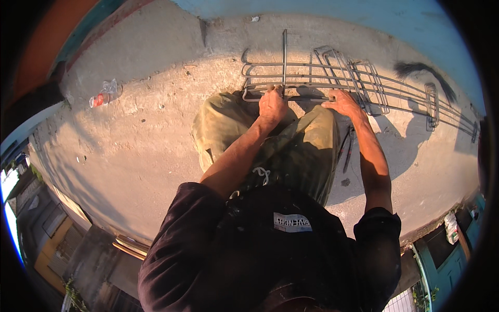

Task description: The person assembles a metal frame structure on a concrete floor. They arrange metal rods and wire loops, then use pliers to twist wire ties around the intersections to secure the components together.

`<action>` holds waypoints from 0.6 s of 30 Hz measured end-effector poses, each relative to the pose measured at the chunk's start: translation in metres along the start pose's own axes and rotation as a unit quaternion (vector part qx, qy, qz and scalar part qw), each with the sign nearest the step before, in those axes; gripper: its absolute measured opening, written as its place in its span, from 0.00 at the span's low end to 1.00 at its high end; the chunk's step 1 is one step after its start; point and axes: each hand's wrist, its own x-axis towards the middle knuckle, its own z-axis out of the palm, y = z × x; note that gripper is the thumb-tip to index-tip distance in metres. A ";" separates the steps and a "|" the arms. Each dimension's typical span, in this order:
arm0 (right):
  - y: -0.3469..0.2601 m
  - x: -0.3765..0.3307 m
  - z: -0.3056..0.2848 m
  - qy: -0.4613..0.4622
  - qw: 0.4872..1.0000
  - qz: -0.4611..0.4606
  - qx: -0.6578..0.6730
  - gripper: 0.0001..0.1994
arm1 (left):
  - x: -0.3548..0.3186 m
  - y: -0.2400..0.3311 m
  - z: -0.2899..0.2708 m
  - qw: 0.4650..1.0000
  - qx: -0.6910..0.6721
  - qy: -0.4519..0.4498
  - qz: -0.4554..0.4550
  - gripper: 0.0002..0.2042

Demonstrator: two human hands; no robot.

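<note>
A person in a dark shirt and tan trousers has both bare hands on a frame of long steel bars (pixel 293 65) set low over concrete ground (pixel 166 151), just beyond the knees. The left hand (pixel 273 105) is closed, fingers curled where the nearest bar meets the near end of a narrow steel loop (pixel 284 54), which stretches away across the bars. The right hand (pixel 344 103), well apart along the same bar, is bent around it, thumb pointing left. More rectangular loops (pixel 378 86) hang on the bars to the right; a black wire bundle (pixel 427 72) lies beyond. Far left, a clear plastic bottle (pixel 99 100) with a red band lies on the ground; its contents cannot be made out.
</note>
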 end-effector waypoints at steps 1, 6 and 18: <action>0.006 0.002 0.001 -0.008 1.000 -0.020 -0.012 0.23 | 0.001 0.002 -0.005 0.999 0.026 0.007 0.030 0.12; 0.022 0.012 0.003 -0.019 0.998 -0.064 0.006 0.21 | 0.008 -0.009 -0.026 0.978 0.105 -0.141 0.113 0.14; 0.016 -0.004 0.011 0.034 0.997 -0.056 0.046 0.20 | 0.024 -0.010 0.012 0.963 -0.026 -0.261 0.066 0.20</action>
